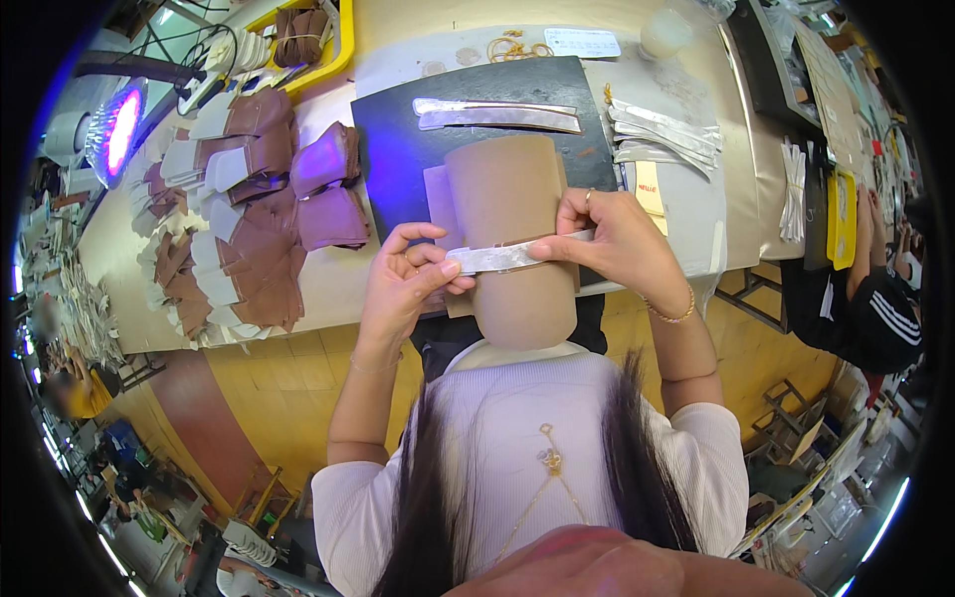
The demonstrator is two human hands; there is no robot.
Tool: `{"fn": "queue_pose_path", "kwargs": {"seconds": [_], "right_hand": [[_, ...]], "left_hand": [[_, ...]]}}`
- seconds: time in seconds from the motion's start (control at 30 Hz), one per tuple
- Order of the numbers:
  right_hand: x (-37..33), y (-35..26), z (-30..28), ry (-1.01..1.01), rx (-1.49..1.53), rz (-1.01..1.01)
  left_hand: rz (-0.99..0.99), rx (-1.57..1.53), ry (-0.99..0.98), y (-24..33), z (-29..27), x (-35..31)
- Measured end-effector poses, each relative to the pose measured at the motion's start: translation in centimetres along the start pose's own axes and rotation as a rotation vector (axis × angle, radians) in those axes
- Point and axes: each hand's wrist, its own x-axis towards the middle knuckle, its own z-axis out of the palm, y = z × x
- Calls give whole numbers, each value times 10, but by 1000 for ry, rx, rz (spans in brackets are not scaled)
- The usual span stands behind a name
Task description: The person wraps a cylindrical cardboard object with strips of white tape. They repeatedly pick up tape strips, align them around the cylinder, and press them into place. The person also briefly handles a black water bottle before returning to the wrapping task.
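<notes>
A white, slightly shiny strip [497,259] lies crosswise over a tan curved piece of leather-like sheet [512,199], with a brown edge showing along it. My left hand [403,284] pinches the strip's left end between thumb and fingers. At the other end my right hand [612,234] grips the strip, thumb pressed on top of it. The tan piece rests on a dark board [398,169] and hangs over the table's front edge toward me. Two similar pale strips [497,114] lie on the board beyond it.
Stacks of brown and white pieces [244,229] spread over the table's left side. Behind them stand a yellow tray [343,45] and a glowing lamp [121,129]. White strips in a bundle [667,134] lie right of the board. Another person's arm [863,234] shows at the far right.
</notes>
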Motion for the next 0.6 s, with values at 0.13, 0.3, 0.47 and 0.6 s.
{"fn": "queue_pose_path", "kwargs": {"seconds": [0.13,0.3,0.47,0.6], "right_hand": [[-11,9,-18,-31,132,15],[-20,23,-30,-58,321,51],[-20,36,-21,-68,491,95],[-17,46,-15,-66,512,152]], "left_hand": [[56,7,-14,7,-13,-7],[65,34,-34,7,-29,-7],[44,3,-44,-1,-33,-5],[12,-1,-40,-8,-34,-1]]}}
